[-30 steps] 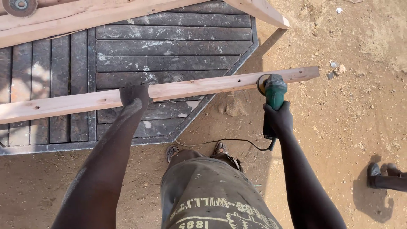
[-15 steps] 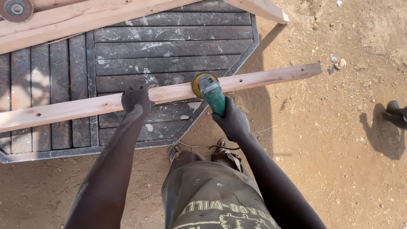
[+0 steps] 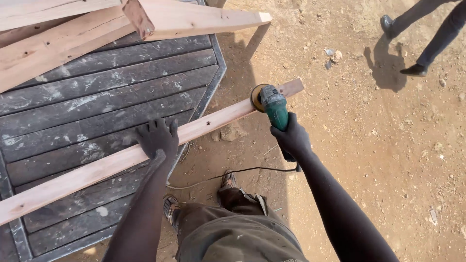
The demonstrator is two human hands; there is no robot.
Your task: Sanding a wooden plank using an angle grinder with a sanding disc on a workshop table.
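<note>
A long pale wooden plank [image 3: 97, 167] lies slanted across a dark slatted table [image 3: 97, 97], its right end sticking out past the table's edge over the dirt. My left hand [image 3: 158, 138] presses flat on the plank near the table's edge. My right hand [image 3: 291, 138] grips a green angle grinder [image 3: 272, 104], whose disc rests against the plank close to its free right end. The grinder's black cord [image 3: 233, 172] trails down toward my feet.
Thick pale timber beams [image 3: 160, 17] lie stacked on the table's far side. Another person's legs and dark shoes [image 3: 412, 34] stand at the top right on the bare dirt ground [image 3: 388, 145]. Small stones lie scattered near the plank's end.
My right hand has carried the grinder back right along the plank, from near my left hand to its free end. My left hand stays pressed on the plank. The view has shifted.
</note>
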